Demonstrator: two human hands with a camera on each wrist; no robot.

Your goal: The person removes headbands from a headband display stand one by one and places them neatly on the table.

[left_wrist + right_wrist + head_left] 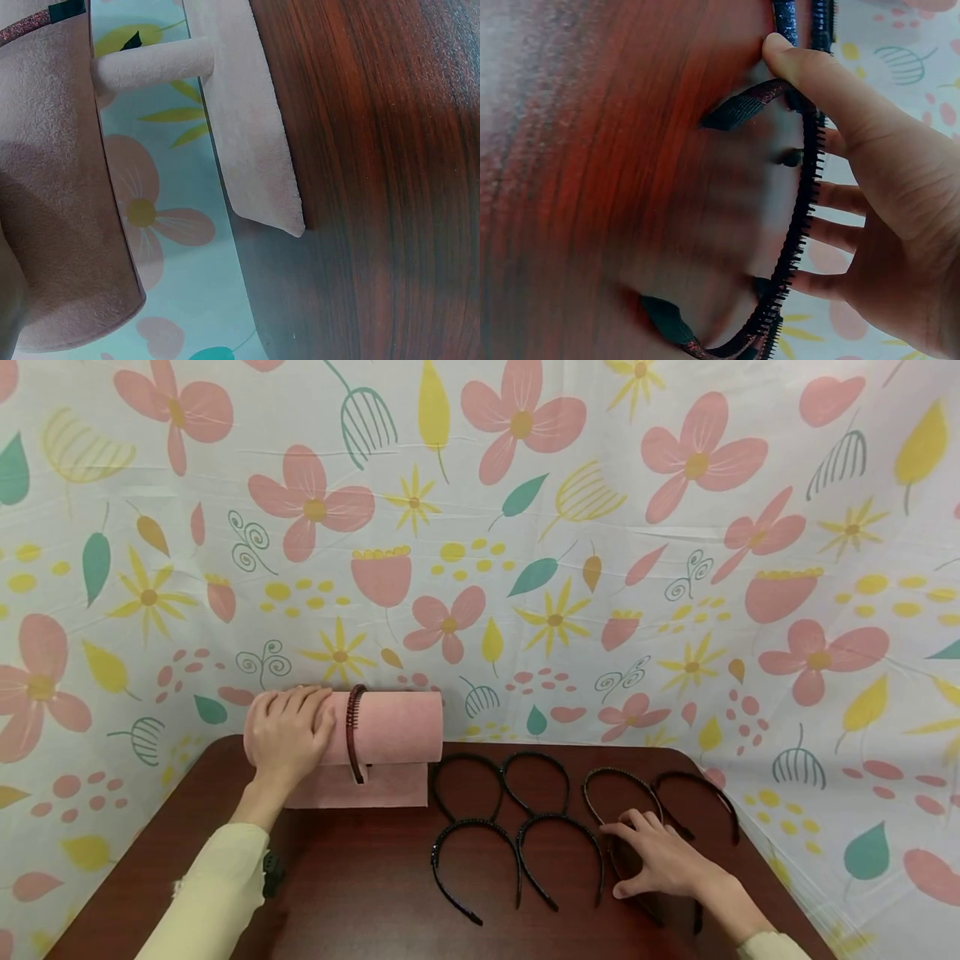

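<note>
In the head view my left hand (pixel 288 731) grips the left end of a pink plush headband holder (pixel 401 727), with the fingers draped over its roll and the thumb in front. A dark red toothed headband (pixel 351 731) sits around the roll, to the right of that hand. Over on the right, my right hand (pixel 663 856) reaches down over the headbands with thumb and fingers spread. The right wrist view has the thumb before a black toothed headband (pixel 806 165) and the fingers behind it. A blue glittery headband (pixel 785 19) shows just past the thumb tip.
Several dark headbands (pixel 472 821) stand or lie in two rows on the brown table (pixel 352 877). The holder's flat base (pixel 251 127) rests at the table's back edge, before a floral cloth (pixel 450 527). A small dark object (pixel 272 872) shows beside the left sleeve.
</note>
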